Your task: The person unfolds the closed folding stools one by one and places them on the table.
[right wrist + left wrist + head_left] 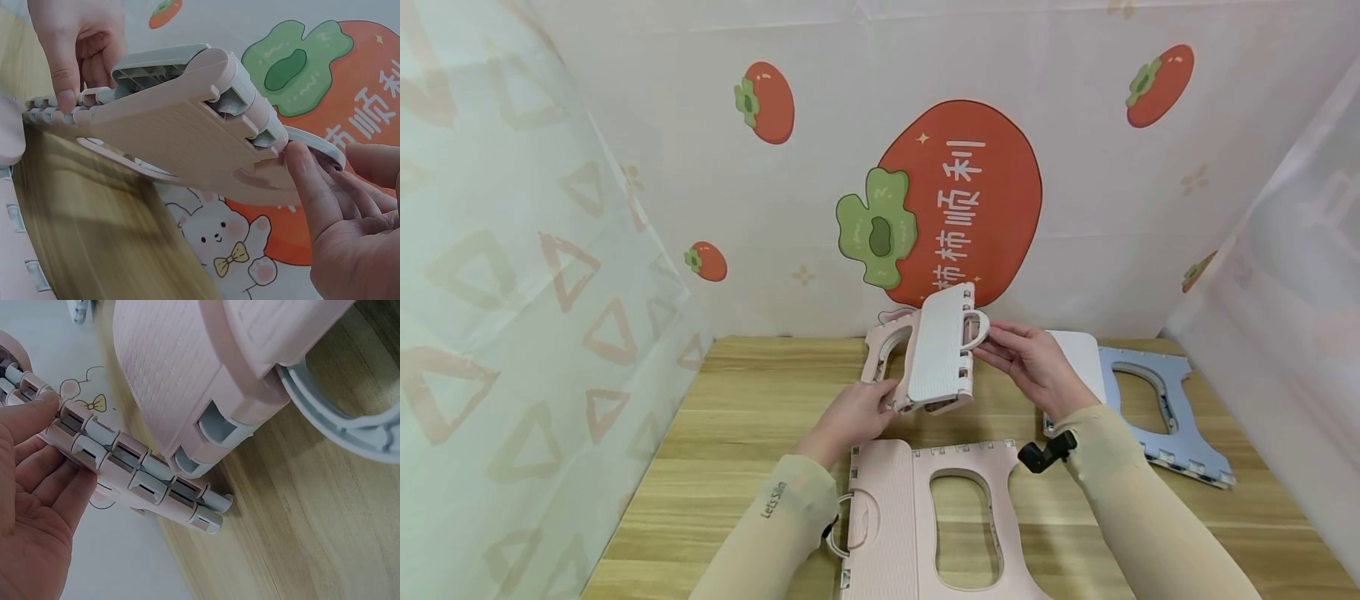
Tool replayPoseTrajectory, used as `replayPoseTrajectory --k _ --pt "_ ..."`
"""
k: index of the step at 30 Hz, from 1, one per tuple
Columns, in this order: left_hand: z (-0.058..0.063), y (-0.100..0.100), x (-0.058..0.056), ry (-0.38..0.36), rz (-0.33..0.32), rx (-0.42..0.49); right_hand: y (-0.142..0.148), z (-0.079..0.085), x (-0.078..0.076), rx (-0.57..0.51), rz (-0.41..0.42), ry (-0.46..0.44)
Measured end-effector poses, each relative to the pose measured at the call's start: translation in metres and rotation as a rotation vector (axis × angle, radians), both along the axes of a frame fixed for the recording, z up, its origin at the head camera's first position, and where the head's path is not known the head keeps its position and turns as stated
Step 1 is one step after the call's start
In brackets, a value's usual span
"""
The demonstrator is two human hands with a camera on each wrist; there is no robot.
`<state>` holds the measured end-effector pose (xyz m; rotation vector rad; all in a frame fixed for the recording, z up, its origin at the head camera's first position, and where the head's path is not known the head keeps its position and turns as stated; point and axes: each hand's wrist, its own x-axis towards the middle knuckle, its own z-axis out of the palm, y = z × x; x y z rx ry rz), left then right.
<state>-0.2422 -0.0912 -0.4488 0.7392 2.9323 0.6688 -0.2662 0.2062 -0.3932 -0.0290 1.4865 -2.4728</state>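
Above the far side of the table, both hands hold a small pink-and-white folding step stool (942, 346), tilted and partly folded. The left hand (850, 417) pinches its lower hinged edge, thumb on one side and fingers on the other, as the left wrist view also shows. At the other end, the right hand (1037, 367) has its fingertips at the edge by the white loop handle (315, 145). Below the hands, a larger pink folding stool (887, 508) lies flat on the table, its loop handle (842, 546) toward the left forearm.
A blue-and-white folding stool (1187, 408) lies flat at the back right, partly behind the right hand. The wooden table (737, 417) meets a printed cloth backdrop (700, 167) at the back, with cloth sides left and right.
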Motion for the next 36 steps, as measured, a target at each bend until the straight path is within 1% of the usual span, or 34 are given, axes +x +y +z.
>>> replayPoseTrajectory --k 5,13,22,27,36 --pt "0.003 -0.003 0.001 -0.018 0.004 0.028 -0.004 0.005 0.001 0.002 0.010 0.018" --pt "0.003 -0.008 0.000 -0.011 -0.017 0.051 -0.009 0.013 0.002 -0.002 0.040 0.040" --pt "0.003 -0.011 0.001 -0.016 -0.017 0.089 -0.016 0.021 0.002 0.015 0.062 0.063" --pt "0.004 -0.015 0.001 -0.018 -0.020 0.111 -0.020 0.025 0.003 0.012 0.063 0.061" --pt "0.001 -0.016 -0.001 -0.023 -0.009 0.117 -0.026 0.031 0.003 0.014 0.049 0.065"
